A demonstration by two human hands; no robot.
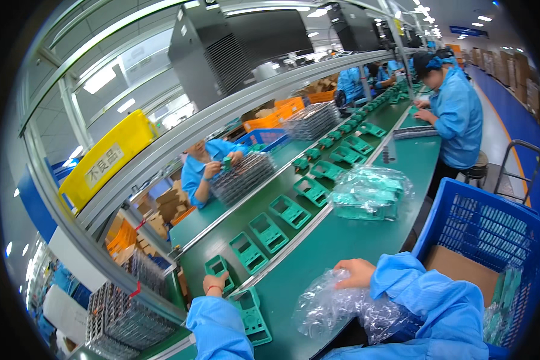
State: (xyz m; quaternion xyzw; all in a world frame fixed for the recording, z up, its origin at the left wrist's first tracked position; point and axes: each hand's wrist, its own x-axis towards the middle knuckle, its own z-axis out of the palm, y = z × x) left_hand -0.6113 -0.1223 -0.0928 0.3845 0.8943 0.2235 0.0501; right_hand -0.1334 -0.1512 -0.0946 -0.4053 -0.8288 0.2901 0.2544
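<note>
On the left, my left hand (215, 284) has its fingers curled at the lower end of a small green plastic housing (219, 264) with a window cut in it, at the near end of the belt. Right beside that hand, partly behind my sleeve, a larger green plastic housing (257, 327) lies at the bench edge. My right hand (355, 273) is closed on a crumpled clear plastic bag (321, 306) at the bench's front edge. Its fingertips are partly hidden in the film. Farther up the bench sits another clear bag packed with green housings (369, 195).
A row of green housings (267, 233) lines the green conveyor belt (210, 243). A blue crate (456, 225) holding cardboard and bagged parts stands at my right. Across the belt, a co-worker (213, 165) handles a part over stacked grey trays (243, 180); another co-worker (459, 120) works farther along.
</note>
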